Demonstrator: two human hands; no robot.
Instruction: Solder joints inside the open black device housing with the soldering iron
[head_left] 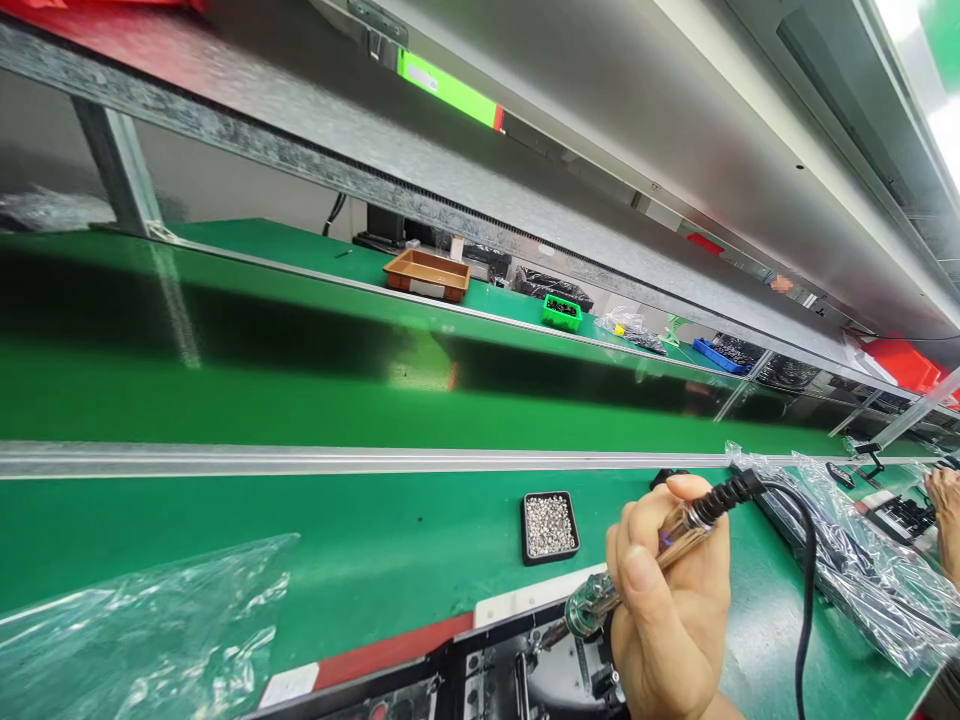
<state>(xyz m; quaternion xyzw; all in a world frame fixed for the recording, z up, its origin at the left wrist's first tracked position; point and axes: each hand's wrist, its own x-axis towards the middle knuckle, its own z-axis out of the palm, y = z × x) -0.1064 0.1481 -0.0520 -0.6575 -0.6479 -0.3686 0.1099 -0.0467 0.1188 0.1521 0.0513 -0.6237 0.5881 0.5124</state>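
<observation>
My right hand [671,600] is closed around a soldering iron [660,548] with a clear handle and a black cord. Its metal tip points down left toward a black fixture [517,675] at the bottom edge of the green bench. A small black tray of silvery small parts [550,526] lies just left of the hand. My left hand is out of view.
A crumpled clear plastic bag [142,630] lies at lower left, and another plastic bag [855,545] at right. Beyond the metal rail runs a green conveyor [300,400]; behind it stand a brown tray [427,273], a green bin [562,312] and a blue bin [718,355]. Another person's hand [946,515] works at far right.
</observation>
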